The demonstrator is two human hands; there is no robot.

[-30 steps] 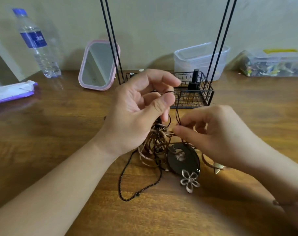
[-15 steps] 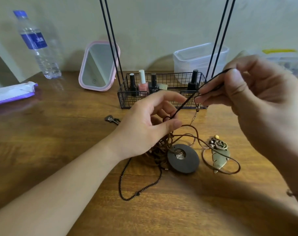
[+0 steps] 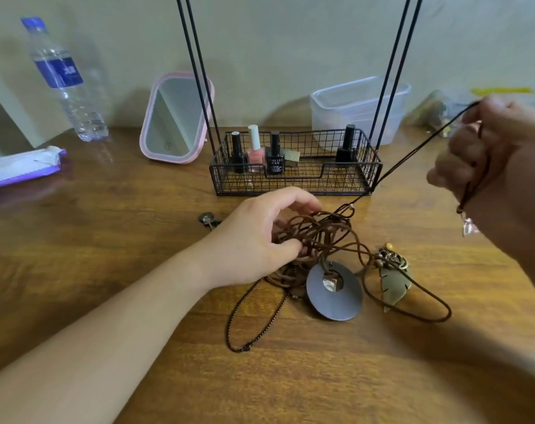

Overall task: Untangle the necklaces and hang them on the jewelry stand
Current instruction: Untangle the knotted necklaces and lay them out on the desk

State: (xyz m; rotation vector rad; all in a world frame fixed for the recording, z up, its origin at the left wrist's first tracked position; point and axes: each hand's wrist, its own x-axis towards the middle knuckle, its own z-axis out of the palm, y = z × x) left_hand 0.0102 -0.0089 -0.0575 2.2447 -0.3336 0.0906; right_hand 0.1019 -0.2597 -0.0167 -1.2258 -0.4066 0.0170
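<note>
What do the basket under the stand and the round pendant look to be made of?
Basket: thin metal wire in a matte black coat, judging by its open grid. Round pendant: flat dark grey disc with a dull sheen and a pale shiny centre piece; wood, stone or resin, can't tell.

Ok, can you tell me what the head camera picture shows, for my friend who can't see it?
A person's left hand holds down a tangle of brown necklace cords on a wooden table, while the right hand pulls one dark cord up and away to the right. Behind stands a black wire basket with nail polish bottles, under the jewelry stand's thin rods.
</note>
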